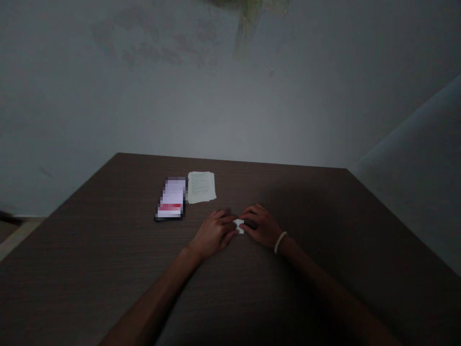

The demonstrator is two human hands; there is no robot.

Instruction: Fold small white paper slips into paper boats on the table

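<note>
Between my two hands, low over the dark wooden table, is a small piece of white paper [239, 229]. My left hand [216, 232] has its fingers closed on the paper's left side. From the other side my right hand [262, 225], with a pale beaded bracelet [280, 242] at the wrist, pinches the right side. Fingers cover much of the paper, so its full shape and any folds are hidden.
A stack of paper sheets [200, 187], printed on top, lies beyond my left hand. Left of it rests a phone [172, 199] with a lit, blurred screen. The table [108, 250] meets a stained wall [230, 105] at its far edge.
</note>
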